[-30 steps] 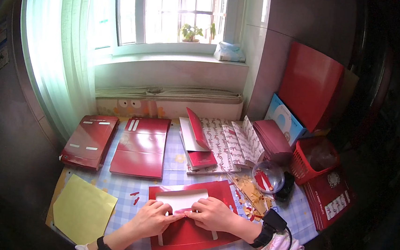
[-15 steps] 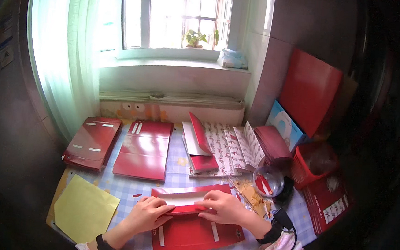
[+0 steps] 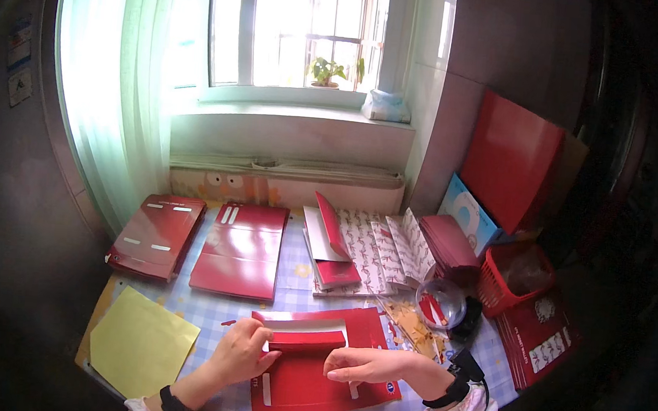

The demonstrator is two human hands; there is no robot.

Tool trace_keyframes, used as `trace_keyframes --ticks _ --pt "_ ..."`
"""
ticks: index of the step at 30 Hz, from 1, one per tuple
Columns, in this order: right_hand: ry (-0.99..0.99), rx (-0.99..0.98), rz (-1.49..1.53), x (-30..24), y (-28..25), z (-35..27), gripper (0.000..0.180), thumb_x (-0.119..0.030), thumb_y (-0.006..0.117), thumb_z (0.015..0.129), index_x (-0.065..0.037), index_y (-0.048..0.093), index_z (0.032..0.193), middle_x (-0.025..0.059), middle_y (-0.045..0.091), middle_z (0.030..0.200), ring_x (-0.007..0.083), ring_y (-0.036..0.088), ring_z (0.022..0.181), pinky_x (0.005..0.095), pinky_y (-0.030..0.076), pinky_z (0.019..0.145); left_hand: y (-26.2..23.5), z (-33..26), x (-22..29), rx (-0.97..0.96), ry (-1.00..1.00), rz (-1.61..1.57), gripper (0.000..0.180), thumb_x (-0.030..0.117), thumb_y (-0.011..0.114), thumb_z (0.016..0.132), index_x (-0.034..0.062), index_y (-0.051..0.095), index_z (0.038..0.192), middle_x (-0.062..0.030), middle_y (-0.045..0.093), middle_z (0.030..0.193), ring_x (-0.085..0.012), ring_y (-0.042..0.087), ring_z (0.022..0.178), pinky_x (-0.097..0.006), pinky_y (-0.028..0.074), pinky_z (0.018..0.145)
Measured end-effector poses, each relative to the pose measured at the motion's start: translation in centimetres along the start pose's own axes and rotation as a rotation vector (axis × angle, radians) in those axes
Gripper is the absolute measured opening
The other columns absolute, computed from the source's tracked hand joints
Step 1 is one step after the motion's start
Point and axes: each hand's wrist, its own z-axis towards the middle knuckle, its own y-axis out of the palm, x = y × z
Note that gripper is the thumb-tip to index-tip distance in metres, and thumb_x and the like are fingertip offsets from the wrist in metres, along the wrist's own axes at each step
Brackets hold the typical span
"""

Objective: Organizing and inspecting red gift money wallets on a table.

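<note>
A flat red printed card sheet [image 3: 307,389] lies before me, with a flap folded over along its upper part and a white inner side showing behind the fold. At the left end of that flap, my left hand [image 3: 240,351] pinches the folded edge between thumb and fingers. My right hand [image 3: 370,367] is over the sheet's right half, back of the hand up and fingers curled under. It is beside a short white strip [image 3: 353,390] on the sheet. Whatever its fingertips hold, if anything, is hidden.
A yellow paper sheet [image 3: 144,342] lies left. Behind are stacked red cards [image 3: 157,234], a red card pile [image 3: 239,249] and folded patterned cards [image 3: 357,242]. At right are a clear round tub [image 3: 445,303], tan scraps [image 3: 416,328] and a red basket [image 3: 502,285].
My right hand has let go of the flap and moved down and slightly right, its fingers curling. My left hand stays at the flap's left end. The view has shifted slightly.
</note>
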Motion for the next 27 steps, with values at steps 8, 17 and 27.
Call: trace_keyframes --ticks 8,17,27 --pt "0.065 0.069 0.338 0.8 -0.8 0.4 0.029 -0.035 0.054 0.095 -0.010 0.051 0.110 -0.0008 0.048 0.092 0.0064 0.050 0.076 0.0235 0.048 0.067 -0.3 -0.2 0.1 -0.435 0.075 -0.119 0.046 0.051 0.064 0.081 0.0066 0.055 0.080 -0.0079 0.055 0.075 -0.0268 0.060 0.073 -0.035 0.049 0.063" --pt "-0.168 0.032 0.498 1.4 -1.6 0.2 0.032 -0.018 0.063 0.090 -0.006 0.050 0.117 0.0002 0.051 0.105 0.0084 0.052 0.095 0.0237 0.047 0.080 -1.7 0.6 0.8 -0.591 0.142 -0.184 0.070 0.064 0.068 0.070 0.0040 0.058 0.105 -0.0126 0.057 0.099 -0.0297 0.057 0.094 -0.037 0.049 0.078" --pt "-0.210 0.082 -0.365 -0.3 -0.1 -0.7 0.053 -0.025 0.072 0.082 -0.006 0.048 0.125 0.0099 0.052 0.118 0.0198 0.053 0.106 0.0313 0.044 0.091 -1.4 -0.1 0.4 -0.593 0.147 -0.222 0.049 0.042 0.069 0.075 0.0042 0.061 0.105 -0.0130 0.060 0.106 -0.0291 0.059 0.097 -0.037 0.051 0.080"
